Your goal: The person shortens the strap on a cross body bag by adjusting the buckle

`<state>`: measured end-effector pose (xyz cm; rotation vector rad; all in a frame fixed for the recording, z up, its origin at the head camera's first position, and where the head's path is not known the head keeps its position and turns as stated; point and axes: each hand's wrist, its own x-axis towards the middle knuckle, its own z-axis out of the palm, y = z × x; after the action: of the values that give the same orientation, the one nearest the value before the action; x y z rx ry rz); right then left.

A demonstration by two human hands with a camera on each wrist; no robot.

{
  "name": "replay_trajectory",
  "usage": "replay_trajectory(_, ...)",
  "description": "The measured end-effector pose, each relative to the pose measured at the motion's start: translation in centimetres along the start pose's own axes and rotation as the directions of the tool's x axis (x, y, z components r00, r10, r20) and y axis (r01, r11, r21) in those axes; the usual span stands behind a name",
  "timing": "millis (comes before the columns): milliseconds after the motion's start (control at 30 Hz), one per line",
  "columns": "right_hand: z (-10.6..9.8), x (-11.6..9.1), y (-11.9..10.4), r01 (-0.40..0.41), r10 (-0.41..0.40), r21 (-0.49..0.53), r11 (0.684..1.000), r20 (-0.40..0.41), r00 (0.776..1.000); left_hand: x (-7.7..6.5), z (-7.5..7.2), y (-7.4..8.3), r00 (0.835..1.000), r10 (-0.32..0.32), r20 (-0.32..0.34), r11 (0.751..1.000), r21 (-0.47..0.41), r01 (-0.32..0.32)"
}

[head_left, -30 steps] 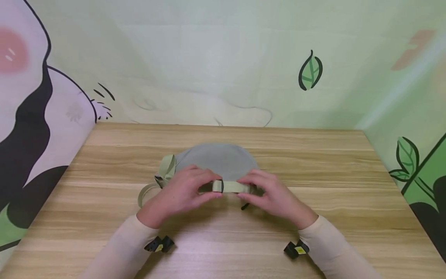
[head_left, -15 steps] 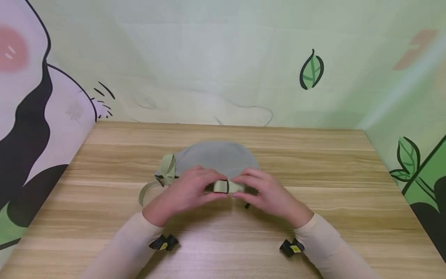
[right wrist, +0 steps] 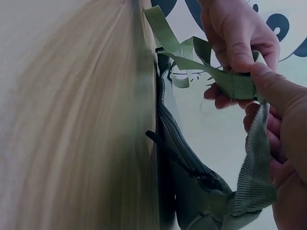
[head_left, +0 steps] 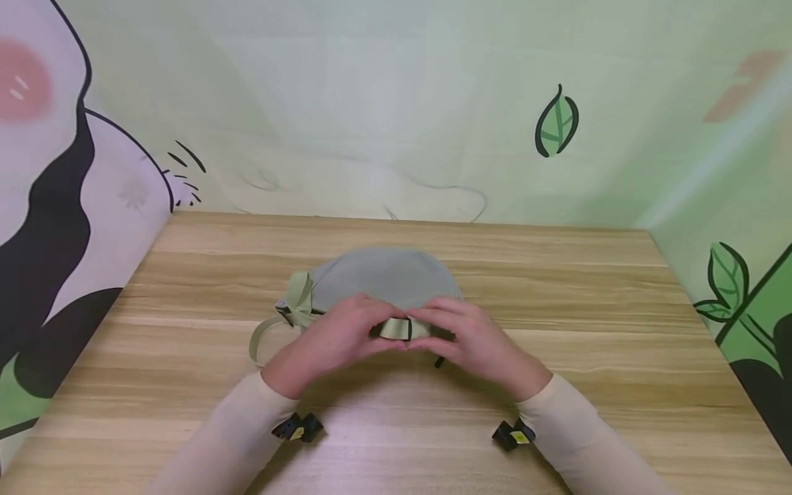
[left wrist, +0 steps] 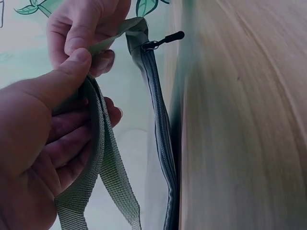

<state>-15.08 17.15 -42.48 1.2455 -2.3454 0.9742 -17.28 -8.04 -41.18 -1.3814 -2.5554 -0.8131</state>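
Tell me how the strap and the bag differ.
The strap is pale green; the bag is grey. The strap is a narrow, looped band; the bag is broad and rounded. The left hand and right hand pinch the strap, while the bag rests on the table. Both look like fabric.

Left grip (left wrist: pixel 36 127), right grip (left wrist: pixel 88 28) pinch green strap (left wrist: pixel 100 134); grey zippered bag (left wrist: pixel 162 127) on wooden tabletop (left wrist: pixel 240 124).
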Motion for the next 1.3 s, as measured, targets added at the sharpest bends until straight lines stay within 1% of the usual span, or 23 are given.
replay_trajectory(233, -0.4, -0.7, 0.2, -0.119, 0.118, 0.007, 0.993, 0.047, 0.992, -0.2, -0.1, -0.3, 1.0, -0.007, -0.019, 0.999, -0.048, 0.006)
replay_trajectory(400, -0.5, -1.0, 0.3, -0.153, 0.152, 0.051, 0.987, 0.035, 0.988, -0.5, -0.1, -0.5, 0.999, -0.022, -0.031, 0.998, -0.067, 0.02)
replay_trajectory(500, -0.7, -0.9, 0.1, -0.149, 0.147, 0.076, 0.986, 0.026, 0.989, -0.5, -0.1, -0.5, 0.999, -0.03, -0.027, 0.997, -0.069, 0.028)
replay_trajectory(600, -0.6, -0.8, 0.1, -0.114, 0.113, 0.06, 0.992, 0.011, 0.993, -0.4, 0.0, -0.5, 0.999, -0.032, -0.026, 0.997, -0.07, 0.03)
replay_trajectory(733, -0.2, -0.7, 0.2, -0.05, 0.05, 0.023, 0.998, -0.017, 0.999, -0.3, 0.3, -0.6, 0.998, -0.033, -0.047, 0.996, -0.079, 0.029)
replay_trajectory(933, 0.2, -0.4, 0.3, -0.003, 0.004, 0.036, 0.999, -0.045, 0.999, -0.4, 0.5, -0.5, 0.998, -0.041, -0.057, 0.997, -0.071, 0.037)
replay_trajectory(1033, 0.3, -0.3, 0.2, -0.012, 0.013, 0.038, 0.999, -0.037, 0.999, -0.4, 0.6, -0.6, 0.997, -0.036, -0.061, 0.997, -0.067, 0.032)
replay_trajectory(1167, 0.3, -0.2, 0.0, -0.044, 0.045, 0.034, 0.998, -0.018, 0.999, -0.4, 0.7, -0.6, 0.997, -0.036, -0.073, 0.997, -0.068, 0.031)
replay_trajectory(1300, 0.4, -0.1, -0.1, -0.057, 0.057, 0.032, 0.998, -0.009, 0.998, -0.3, 0.6, -0.5, 0.996, -0.05, -0.071, 0.996, -0.073, 0.045)
